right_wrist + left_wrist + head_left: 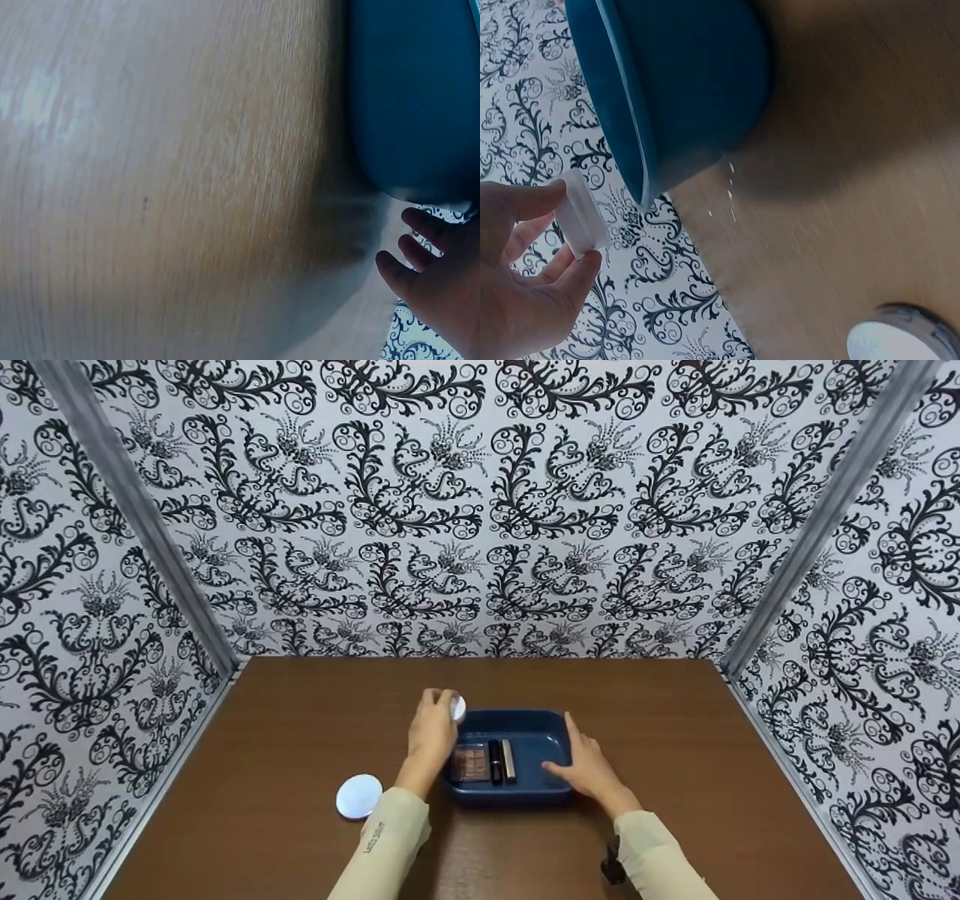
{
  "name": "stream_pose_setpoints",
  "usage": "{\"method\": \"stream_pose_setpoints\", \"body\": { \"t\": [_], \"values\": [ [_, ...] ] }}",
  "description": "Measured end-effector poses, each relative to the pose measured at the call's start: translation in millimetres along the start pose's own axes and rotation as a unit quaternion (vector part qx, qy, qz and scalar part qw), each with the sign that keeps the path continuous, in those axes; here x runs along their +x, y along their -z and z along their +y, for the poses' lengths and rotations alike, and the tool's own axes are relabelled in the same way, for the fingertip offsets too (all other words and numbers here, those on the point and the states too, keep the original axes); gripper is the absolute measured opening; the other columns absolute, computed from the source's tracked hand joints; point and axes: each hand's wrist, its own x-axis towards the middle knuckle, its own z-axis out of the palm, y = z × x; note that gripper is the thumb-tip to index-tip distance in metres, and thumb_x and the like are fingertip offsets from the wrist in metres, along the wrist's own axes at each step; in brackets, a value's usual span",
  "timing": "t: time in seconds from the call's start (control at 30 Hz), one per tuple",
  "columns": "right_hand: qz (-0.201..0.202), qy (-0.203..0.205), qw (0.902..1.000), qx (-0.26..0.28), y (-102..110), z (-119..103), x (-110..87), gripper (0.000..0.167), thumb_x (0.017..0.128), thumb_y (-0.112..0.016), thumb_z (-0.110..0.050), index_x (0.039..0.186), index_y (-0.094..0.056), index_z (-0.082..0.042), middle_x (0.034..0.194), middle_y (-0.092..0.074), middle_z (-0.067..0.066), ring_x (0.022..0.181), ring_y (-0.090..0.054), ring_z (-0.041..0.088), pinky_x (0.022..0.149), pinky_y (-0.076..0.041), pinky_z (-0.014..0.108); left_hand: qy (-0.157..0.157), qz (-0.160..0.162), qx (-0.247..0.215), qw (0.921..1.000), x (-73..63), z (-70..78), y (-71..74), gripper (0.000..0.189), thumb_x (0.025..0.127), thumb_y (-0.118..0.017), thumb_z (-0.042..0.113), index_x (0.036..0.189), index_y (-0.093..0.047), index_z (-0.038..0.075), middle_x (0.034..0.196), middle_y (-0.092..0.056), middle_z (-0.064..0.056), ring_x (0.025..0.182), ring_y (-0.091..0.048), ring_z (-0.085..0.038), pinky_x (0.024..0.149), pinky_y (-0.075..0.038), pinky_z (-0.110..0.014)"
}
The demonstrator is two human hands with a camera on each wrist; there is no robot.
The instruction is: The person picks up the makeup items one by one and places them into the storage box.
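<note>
My left hand (433,731) pinches a small round white jar (583,214) between thumb and fingertips, up at the far left corner of a deep blue tray (517,793). By the tray's right side is my right hand (592,765), its fingers extended and the thumb over the rim. Inside the tray, on the left, lie a brown-toned makeup palette (471,763), a black cosmetic tube (495,761) and a slim tube with a pale beige face (509,760). In the right wrist view, several fingers of the right hand (435,274) show near the tray's outer corner.
On the brown table (285,720), left of the tray and close to the left forearm, sits a round container with a white top (359,796). Patterned black-and-white walls (480,510) enclose the table at the back and both sides.
</note>
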Motion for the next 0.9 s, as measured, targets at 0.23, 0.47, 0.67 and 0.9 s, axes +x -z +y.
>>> {"method": "stream_pose_setpoints", "body": {
  "t": [0.23,0.47,0.67,0.9],
  "values": [
    [-0.004,-0.005,1.0,-0.007,-1,1,0.7,0.105,0.087,-0.075,-0.04,0.162,-0.007,-0.012,0.155,-0.036,0.03,0.144,-0.03,0.051,0.113,-0.032,0.065,-0.012,-0.019,0.003,0.9997,-2.0,10.4,-8.1,0.042,0.08,-0.074,-0.002,0.12,-0.067,0.011,0.124,-0.058,-0.015,0.113,-0.061,-0.035,0.088,-0.056,-0.048],
    [0.0,-0.002,1.0,-0.009,0,1,0.9,0.104,0.087,-0.076,-0.039,0.161,-0.009,-0.01,0.154,-0.037,0.031,0.143,-0.031,0.052,0.113,-0.031,0.065,-0.02,-0.03,0.006,0.9993,-5.9,20.6,-17.3,0.039,0.079,-0.078,0.002,0.115,-0.067,0.013,0.122,-0.059,-0.014,0.112,-0.06,-0.035,0.08,-0.058,-0.049],
    [-0.002,-0.002,1.0,-0.008,0,2,0.4,0.105,0.087,-0.076,-0.037,0.161,-0.008,-0.01,0.153,-0.037,0.032,0.143,-0.031,0.052,0.114,-0.031,0.065,-0.033,-0.03,0.003,0.999,-10.1,27.5,-25.8,0.038,0.078,-0.078,0.002,0.114,-0.068,0.011,0.119,-0.06,-0.014,0.11,-0.06,-0.034,0.08,-0.059,-0.046],
    [-0.002,-0.002,1.0,-0.004,-1,2,2.8,0.105,0.087,-0.076,-0.036,0.161,-0.008,-0.008,0.153,-0.037,0.032,0.143,-0.031,0.052,0.113,-0.031,0.065,-0.038,-0.045,0.004,0.9983,-12.0,35.5,-33.8,0.037,0.08,-0.076,0.0,0.114,-0.068,0.011,0.118,-0.06,-0.013,0.109,-0.058,-0.033,0.081,-0.058,-0.044]
  ]
}}
